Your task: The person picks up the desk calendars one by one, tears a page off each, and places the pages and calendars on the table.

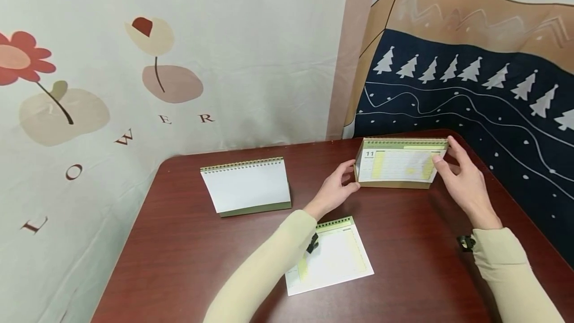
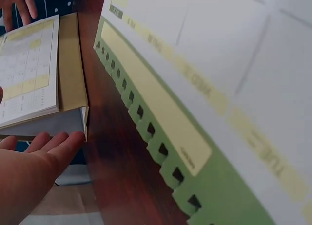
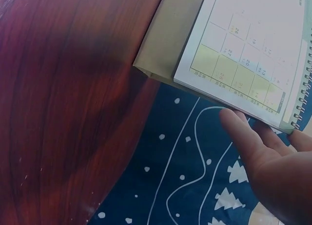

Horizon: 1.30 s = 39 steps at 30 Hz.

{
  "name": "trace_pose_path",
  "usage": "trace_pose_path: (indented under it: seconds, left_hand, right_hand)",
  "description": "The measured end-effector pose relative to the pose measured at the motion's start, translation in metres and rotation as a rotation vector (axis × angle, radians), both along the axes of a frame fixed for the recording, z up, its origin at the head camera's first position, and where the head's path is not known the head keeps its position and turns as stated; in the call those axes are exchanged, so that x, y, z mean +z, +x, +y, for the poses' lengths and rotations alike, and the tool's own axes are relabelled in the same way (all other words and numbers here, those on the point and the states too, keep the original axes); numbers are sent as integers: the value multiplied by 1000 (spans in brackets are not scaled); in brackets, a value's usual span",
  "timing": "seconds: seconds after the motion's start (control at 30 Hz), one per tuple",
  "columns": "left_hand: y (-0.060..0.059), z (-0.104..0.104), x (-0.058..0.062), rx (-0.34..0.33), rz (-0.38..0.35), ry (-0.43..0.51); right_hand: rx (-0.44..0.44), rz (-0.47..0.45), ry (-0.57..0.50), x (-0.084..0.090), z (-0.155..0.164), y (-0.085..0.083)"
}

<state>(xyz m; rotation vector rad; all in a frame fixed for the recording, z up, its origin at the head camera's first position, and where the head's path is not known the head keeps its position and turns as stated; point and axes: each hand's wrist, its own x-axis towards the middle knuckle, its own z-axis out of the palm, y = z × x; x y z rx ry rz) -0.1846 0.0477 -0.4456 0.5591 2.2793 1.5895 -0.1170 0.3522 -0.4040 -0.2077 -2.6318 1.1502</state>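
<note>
A green-topped desk calendar [image 1: 396,166], showing an 11, stands on its brown folded base at the back right of the table. My left hand [image 1: 334,186] is at its left side, the extended fingers [image 2: 63,149] right at the open end of the base. On the far side my right hand [image 1: 466,183] reaches the calendar's right edge. Its index fingertip is at the top corner by the wire binding [image 3: 298,108], and the thumb [image 3: 239,132] lies along the side of the pages.
A loose calendar page block [image 1: 336,258] with punched holes lies partly under my left forearm. Left of it stands another desk calendar [image 1: 251,186] with a blank white front. Behind the reddish-brown table [image 1: 179,243] hangs a printed cloth [image 1: 269,64].
</note>
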Motion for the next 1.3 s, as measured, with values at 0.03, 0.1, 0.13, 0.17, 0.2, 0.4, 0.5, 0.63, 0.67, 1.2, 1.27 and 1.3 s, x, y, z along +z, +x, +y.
trace_pose_path:
  seconds: [0.03, 0.1, 0.13, 0.17, 0.2, 0.4, 0.5, 0.63, 0.67, 1.2, 1.27, 1.3]
  left_hand:
    - [-1, 0, -1, 2, -9, 10]
    - [-4, 1, -2, 5, -24, 16]
    - [-4, 1, -3, 3, -28, 22]
    - [-5, 1, -3, 1, -31, 24]
    - [-5, 1, -4, -1, -34, 27]
    - [-3, 1, -4, 0, -28, 45]
    - [-1, 0, -4, -3, -15, 45]
    - [1, 0, -4, -9, 6, 18]
    - [2, 0, -5, -10, 12, 7]
    - [7, -3, -2, -64, 41, -101]
    - [7, -4, -2, -68, 41, -98]
    - [7, -4, -2, -67, 43, -96]
  right_hand:
    - [5, 4, 1, 0, -1, 0]
    - [15, 6, 3, 0, -3, -1]
    - [20, 9, 2, -1, -4, -2]
    - [24, 10, 4, -1, -5, -2]
    - [27, 7, 0, -1, -6, -3]
    - [29, -3, 12, 0, -10, -5]
    - [27, -1, 22, 0, -10, -5]
    - [32, 8, 20, -1, -11, -5]
    - [34, 13, 18, -1, -11, -5]
    - [31, 72, 79, 1, -19, -8]
    - [26, 74, 89, 1, -20, -8]
    - [24, 78, 93, 1, -21, -7]
